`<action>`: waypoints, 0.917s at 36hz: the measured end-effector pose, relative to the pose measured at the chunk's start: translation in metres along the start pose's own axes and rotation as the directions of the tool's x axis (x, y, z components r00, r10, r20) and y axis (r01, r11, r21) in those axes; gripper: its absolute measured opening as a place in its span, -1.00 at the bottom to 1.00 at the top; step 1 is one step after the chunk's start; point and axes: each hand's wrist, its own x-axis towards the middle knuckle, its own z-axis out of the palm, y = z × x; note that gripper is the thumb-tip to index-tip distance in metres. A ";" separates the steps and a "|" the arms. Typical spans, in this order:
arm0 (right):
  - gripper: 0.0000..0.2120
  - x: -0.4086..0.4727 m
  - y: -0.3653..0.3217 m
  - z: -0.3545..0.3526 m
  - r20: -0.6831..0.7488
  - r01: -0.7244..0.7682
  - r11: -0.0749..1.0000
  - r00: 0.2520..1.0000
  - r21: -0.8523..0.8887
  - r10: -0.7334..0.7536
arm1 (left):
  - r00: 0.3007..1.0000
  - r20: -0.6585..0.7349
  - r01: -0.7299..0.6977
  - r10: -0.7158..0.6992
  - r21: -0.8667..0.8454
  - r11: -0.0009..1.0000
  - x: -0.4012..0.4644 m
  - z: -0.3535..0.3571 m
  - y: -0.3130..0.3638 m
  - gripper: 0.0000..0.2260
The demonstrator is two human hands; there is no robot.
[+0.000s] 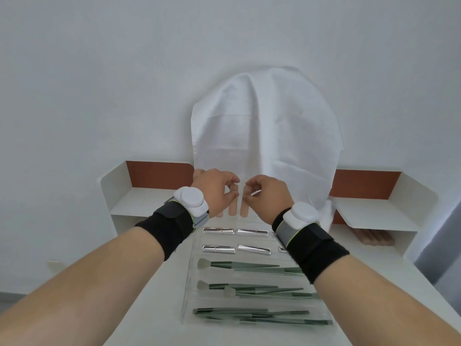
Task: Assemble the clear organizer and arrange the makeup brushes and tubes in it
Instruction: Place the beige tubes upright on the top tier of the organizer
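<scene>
Left hand (214, 188) and right hand (268, 193) hover with curled fingers above the organizer (192, 283); any grip cannot be told. Peach tubes (244, 208) just beneath the fingertips may topple if brushed.

Left hand (216, 188) and right hand (268, 193) bare, no rings, no gloves. Forearms bare, no sleeves. Behind each set of fingers, at wrist: white rounded puck-like device, left device (190, 201), right device (304, 215). Further back from fingers: grey band with thin yellow-green edge trim, then wide black fabric wrap with overlapping strap flap, left wrap (164, 228), right wrap (315, 249).
</scene>
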 end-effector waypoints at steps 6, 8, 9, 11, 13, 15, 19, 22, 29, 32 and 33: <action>-0.85 0.001 0.001 0.006 -0.009 0.012 1.000 1.000 -0.017 -0.012 | 1.000 -0.005 0.019 -0.019 0.003 1.000 -0.003 0.007 -0.009 -0.75; -0.85 0.001 0.000 0.006 -0.011 0.009 1.000 1.000 -0.017 -0.009 | 1.000 0.001 0.024 -0.024 -0.011 1.000 -0.003 0.006 -0.008 -0.75; -0.85 0.001 -0.001 0.007 -0.009 0.009 1.000 1.000 -0.018 -0.010 | 1.000 0.001 0.028 -0.028 -0.018 0.999 -0.003 0.005 -0.008 -0.74; -0.84 0.000 -0.002 0.007 -0.006 0.011 1.000 1.000 -0.022 -0.011 | 0.999 0.000 0.037 -0.037 -0.025 0.999 -0.003 0.004 -0.009 -0.74; -0.84 0.000 -0.003 0.007 -0.004 0.011 1.000 1.000 -0.029 -0.011 | 0.999 -0.011 0.046 -0.046 -0.025 0.999 -0.004 0.005 -0.011 -0.75; -0.84 0.000 -0.003 0.007 0.007 0.014 0.999 1.000 -0.033 -0.014 | 0.998 -0.027 0.051 -0.052 -0.033 0.998 -0.004 0.007 -0.013 -0.79; -0.84 0.000 -0.002 0.007 -0.002 0.029 0.998 1.000 -0.061 -0.030 | 0.997 -0.055 0.056 -0.058 -0.043 0.998 -0.004 0.008 -0.014 -0.83; -0.84 0.000 -0.001 0.006 -0.009 0.029 0.997 1.000 -0.068 -0.029 | 0.996 -0.068 0.054 -0.058 -0.050 0.997 -0.003 0.008 -0.014 -0.83; -0.84 -0.002 0.002 0.002 -0.015 0.039 0.995 0.999 -0.091 -0.040 | 0.996 -0.063 0.057 -0.061 -0.056 0.997 -0.002 0.008 -0.012 -0.83; -0.83 -0.002 0.002 0.002 -0.003 0.044 0.994 0.999 -0.100 -0.045 | 0.996 -0.073 0.051 -0.056 -0.059 0.997 -0.002 0.009 -0.010 -0.84; -0.83 -0.002 0.002 0.002 -0.002 0.043 0.994 0.999 -0.099 -0.043 | 0.995 -0.080 0.049 -0.054 -0.062 0.997 -0.002 0.010 -0.010 -0.84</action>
